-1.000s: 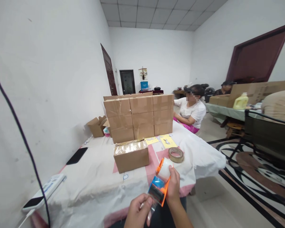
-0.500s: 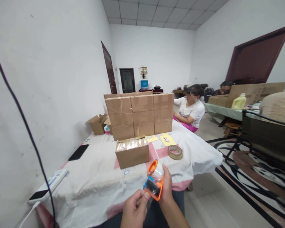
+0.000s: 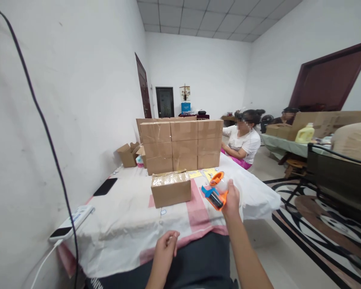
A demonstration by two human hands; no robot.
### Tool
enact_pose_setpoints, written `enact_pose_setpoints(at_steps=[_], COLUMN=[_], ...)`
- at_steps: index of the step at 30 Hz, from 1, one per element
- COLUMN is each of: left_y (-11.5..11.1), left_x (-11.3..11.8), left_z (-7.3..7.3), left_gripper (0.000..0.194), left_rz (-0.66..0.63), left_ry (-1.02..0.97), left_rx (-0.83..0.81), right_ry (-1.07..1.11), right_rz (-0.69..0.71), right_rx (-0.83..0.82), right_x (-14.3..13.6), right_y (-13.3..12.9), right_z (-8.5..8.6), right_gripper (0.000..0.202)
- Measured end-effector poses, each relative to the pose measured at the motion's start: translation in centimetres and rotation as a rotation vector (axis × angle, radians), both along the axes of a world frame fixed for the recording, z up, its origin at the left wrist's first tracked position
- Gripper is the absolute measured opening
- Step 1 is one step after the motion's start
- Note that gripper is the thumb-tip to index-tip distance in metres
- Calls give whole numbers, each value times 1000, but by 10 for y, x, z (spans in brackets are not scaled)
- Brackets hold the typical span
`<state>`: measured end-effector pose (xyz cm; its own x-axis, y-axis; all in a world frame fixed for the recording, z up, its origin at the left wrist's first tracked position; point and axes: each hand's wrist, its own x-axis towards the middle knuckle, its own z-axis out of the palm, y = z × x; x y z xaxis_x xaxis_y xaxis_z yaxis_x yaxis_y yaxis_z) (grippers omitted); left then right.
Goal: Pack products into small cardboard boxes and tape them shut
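My right hand (image 3: pixel 232 200) is wrapped round an orange and blue tape dispenser (image 3: pixel 214 196) with a clear roll, held up over the right part of the table. Low in the middle, near the table's front edge, my left hand (image 3: pixel 166 248) has its fingers curled together; whether anything small is between them cannot be made out. Between the hands and the stack stands a single brown box (image 3: pixel 172 194) with shiny tape across its top. Behind it rises a stack of brown boxes (image 3: pixel 185 144), three wide and three high.
A black phone (image 3: pixel 105 186) and a white power strip (image 3: pixel 74 222) lie at the table's left. Small open cartons (image 3: pixel 128 155) are beside the stack. A person in white (image 3: pixel 243 140) sits behind the table's right side.
My right hand has moved up and right with the dispenser, away from my left hand. My left hand has let go of the dispenser's tape end. The tape roll on the table is now hidden.
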<state>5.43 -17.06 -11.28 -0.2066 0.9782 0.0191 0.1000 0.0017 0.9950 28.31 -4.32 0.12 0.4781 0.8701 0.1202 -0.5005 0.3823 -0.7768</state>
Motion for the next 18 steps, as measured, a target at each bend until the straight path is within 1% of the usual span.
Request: enact_pose_setpoints(at_steps=[3, 6, 9, 11, 14, 16, 18], left_y=[3, 6, 10, 13, 16, 17, 18], left_x=[-2, -9, -17, -20, -21, -21, -21], left_z=[-4, -8, -11, -16, -24, -29, -32], left_gripper=[77, 75, 76, 75, 72, 70, 70], left_rz=[-4, 14, 14, 17, 45, 68, 72], left_ry=[-1, 4, -8, -29, -59, -74, -90], left_rx=[-22, -16, -41, -61, -70, -71, -78], right_ry=[-14, -50, -131, -196, -314, -392, -463], right_rz=[71, 212, 296, 333, 377, 381, 380], right_rx=[-12, 42, 39, -15, -115, -177, -227], right_x=[0, -1, -5, -8, -14, -17, -20], right_y=[37, 75, 113, 138, 170, 184, 193], right_z=[-4, -1, 3, 2, -5, -14, -22], right_gripper=[43, 38, 29, 22, 12, 12, 14])
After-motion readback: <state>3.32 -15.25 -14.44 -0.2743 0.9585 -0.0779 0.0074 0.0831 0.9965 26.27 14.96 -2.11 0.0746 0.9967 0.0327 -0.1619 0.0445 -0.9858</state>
